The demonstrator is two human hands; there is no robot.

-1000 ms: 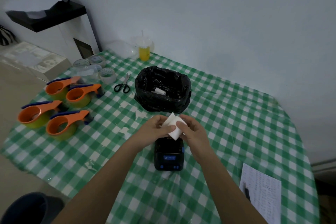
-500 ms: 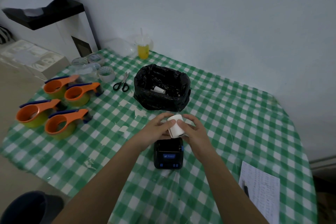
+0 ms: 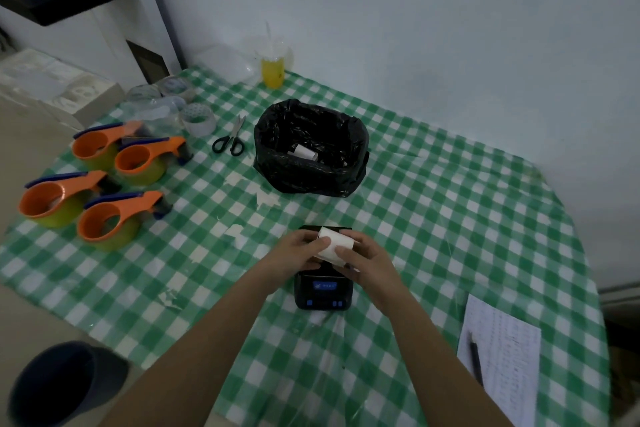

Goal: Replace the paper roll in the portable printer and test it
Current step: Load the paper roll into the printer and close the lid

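Fingertips of both hands pinch the small white paper roll from either side: left hand w/ thumb across its front, right hand w/ thumb on the lower right corner. Both are closed on the roll, not splayed. The roll sits just above the back half of the small black portable printer w/ blue screen, on the green-and-white checked tablecloth; can't tell if it's touching the bay yet.

To do this well, prob. keep the roll level and get the loose end feeding toward the front before lowering, so it doesn't jam.

Wrists bent down, forearms converging from the near edge. Black bag-lined bin sits behind, well apart.
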